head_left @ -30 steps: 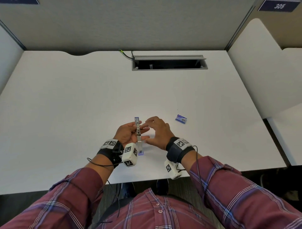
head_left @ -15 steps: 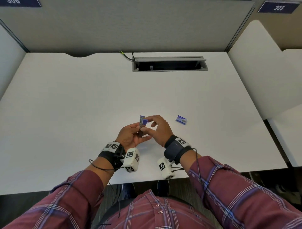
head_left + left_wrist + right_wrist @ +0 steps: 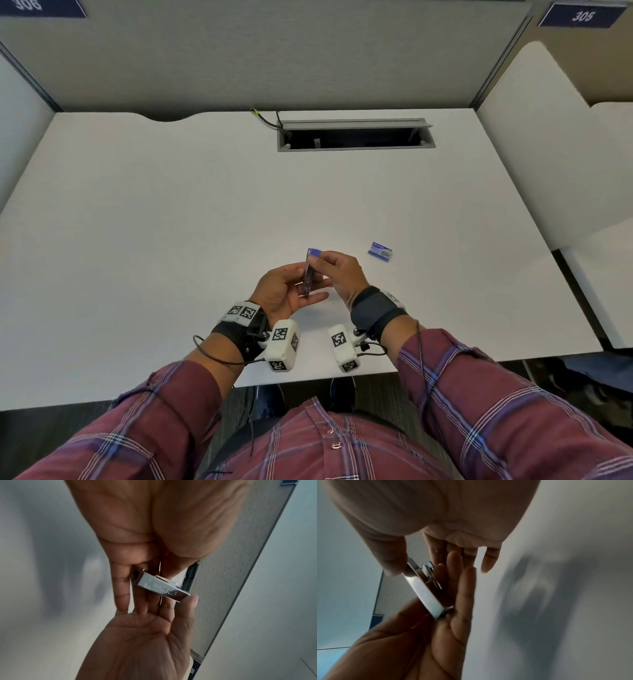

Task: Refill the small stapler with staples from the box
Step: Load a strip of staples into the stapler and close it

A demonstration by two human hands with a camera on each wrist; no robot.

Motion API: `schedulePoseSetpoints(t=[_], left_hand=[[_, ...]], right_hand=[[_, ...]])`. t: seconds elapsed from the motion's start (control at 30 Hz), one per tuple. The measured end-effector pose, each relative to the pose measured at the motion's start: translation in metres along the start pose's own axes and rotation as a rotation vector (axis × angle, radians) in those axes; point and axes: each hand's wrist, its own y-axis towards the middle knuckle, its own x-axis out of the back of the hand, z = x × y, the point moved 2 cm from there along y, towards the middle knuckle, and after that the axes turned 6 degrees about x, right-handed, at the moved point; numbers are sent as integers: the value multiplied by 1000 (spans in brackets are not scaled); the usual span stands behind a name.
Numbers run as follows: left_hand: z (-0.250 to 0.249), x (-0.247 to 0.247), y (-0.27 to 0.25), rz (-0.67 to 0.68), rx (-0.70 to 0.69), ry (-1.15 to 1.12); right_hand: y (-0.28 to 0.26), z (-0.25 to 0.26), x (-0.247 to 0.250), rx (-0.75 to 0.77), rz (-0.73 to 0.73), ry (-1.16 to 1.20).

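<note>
The small stapler, silver metal with a purple plastic tip, is held above the white desk between both hands. My left hand holds its near end between thumb and fingers. My right hand pinches the far, purple end. In the left wrist view the stapler lies across my left fingers, with the right thumb on its tip. The right wrist view shows the stapler under my right thumb. The small blue staple box lies on the desk to the right of the hands.
A grey cable slot is cut into the desk at the back, with a cable running out of it. Partition walls stand behind and on both sides. A white divider borders the desk on the right.
A second ago the stapler was spread open lengthwise; now its two halves are folded together. Both hands have shifted slightly forward, and the right fingers have moved onto the purple tip.
</note>
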Motion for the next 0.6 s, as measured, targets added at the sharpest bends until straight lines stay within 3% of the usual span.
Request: schedulePoseSetpoints(t=[0.13, 0.3, 0.6], left_hand=[[1, 0, 2, 27, 34, 47], [3, 3, 5, -116, -5, 178], [3, 16, 11, -177, 19, 231]], right_hand=[[-2, 5, 2, 42, -50, -54], [2, 2, -1, 107, -165, -410], [7, -1, -6, 159, -180, -650]])
